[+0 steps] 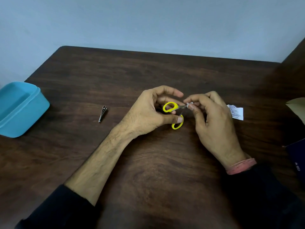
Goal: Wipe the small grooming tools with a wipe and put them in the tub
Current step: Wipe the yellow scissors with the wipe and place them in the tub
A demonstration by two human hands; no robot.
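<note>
- Gripping the yellow-handled scissors (170, 107), the left hand (148, 113) curls around them.
- Right hand (212, 119) pinches a white wipe (189, 104) on the blades.
- Nail clipper (103, 113) lies apart from the blue tub (19, 109).

i see the small scissors (173, 111) with yellow loop handles held above the counter (148, 71), their metal blades pointing right into a small white wipe (189, 104) pinched around them. the steel nail clipper (103, 113) lies flat to the left, closed. the blue tub (21, 108) sits at the counter's far left edge, well apart.
</note>
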